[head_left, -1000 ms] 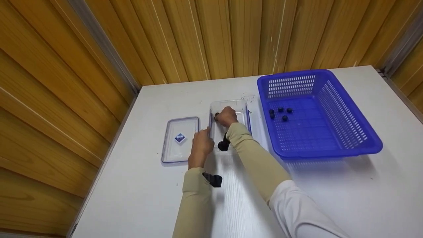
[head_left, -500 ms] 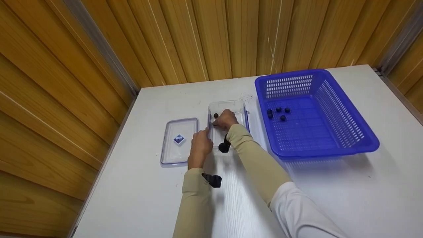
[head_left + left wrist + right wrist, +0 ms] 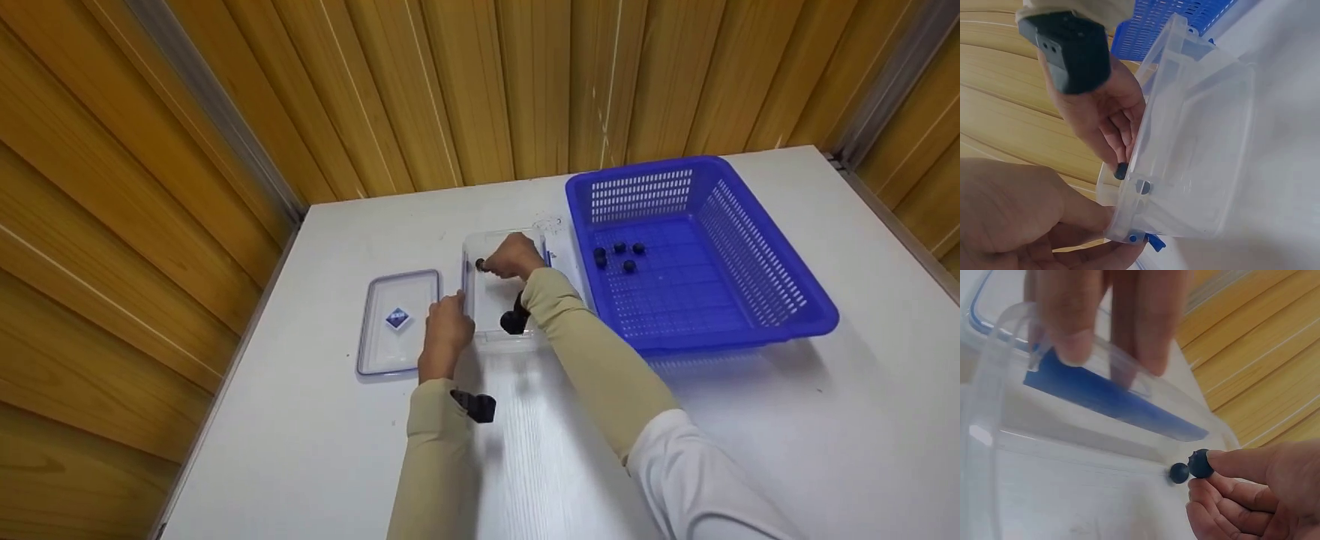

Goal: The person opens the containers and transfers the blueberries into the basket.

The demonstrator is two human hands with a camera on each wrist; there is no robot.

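Observation:
My right hand is over the clear plastic container, pinching a blueberry between thumb and fingertips near rim height. Close beside it in the right wrist view, a second blueberry lies inside the container; the left wrist view shows that one through the wall. On the container's left side, my left hand grips the rim, thumb and fingers on either side of the wall near a blue clip. How firmly it grips cannot be told.
A clear lid with a blue diamond label lies flat to the left of the container. At right stands a blue slotted basket with several blueberries on its floor. A wooden panel wall rises behind the white table.
My right hand has come up from low inside the container, with a blueberry in its fingertips. The left hand stays at the rim. The head view has shifted slightly.

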